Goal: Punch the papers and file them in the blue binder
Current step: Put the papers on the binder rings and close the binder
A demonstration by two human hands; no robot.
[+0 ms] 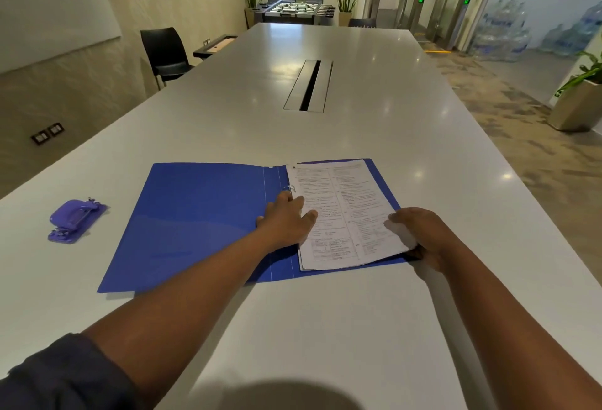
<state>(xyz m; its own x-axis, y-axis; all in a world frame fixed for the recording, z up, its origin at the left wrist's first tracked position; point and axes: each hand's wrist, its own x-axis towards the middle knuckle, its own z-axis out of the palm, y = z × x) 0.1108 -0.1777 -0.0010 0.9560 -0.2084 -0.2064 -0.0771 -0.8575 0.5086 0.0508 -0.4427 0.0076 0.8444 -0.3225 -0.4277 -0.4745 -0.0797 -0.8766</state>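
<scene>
The blue binder (198,220) lies open flat on the white table (325,328). A stack of printed papers (345,207) rests on its right half, beside the metal ring (291,188) near the spine. My left hand (286,220) lies flat with straight fingers on the papers' left edge, close to the ring. My right hand (423,240) grips the papers' lower right corner, thumb on top and fingers underneath. A purple hole punch (76,219) stands on the table to the left of the binder, apart from both hands.
A recessed cable slot (309,85) runs along the table's middle, beyond the binder. A black chair (164,53) stands at the table's left side. The table's right edge drops to the floor, with a planter (576,106) farther right.
</scene>
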